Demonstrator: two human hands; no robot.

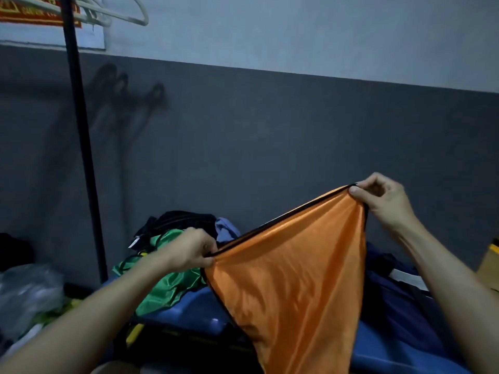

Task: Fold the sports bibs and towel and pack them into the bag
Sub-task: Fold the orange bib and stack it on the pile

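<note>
Head view | we are pinching the shiny orange black-trimmed bib (291, 271) with left hand (193, 251) and right hand (383, 205) | folding barely starting; crumpled green bib (164, 282) waiting unfolded; nothing visibly packed.

Black pole (81, 136), white hangers (118, 14) above, clear plastic bag (27, 292) lower left
</note>
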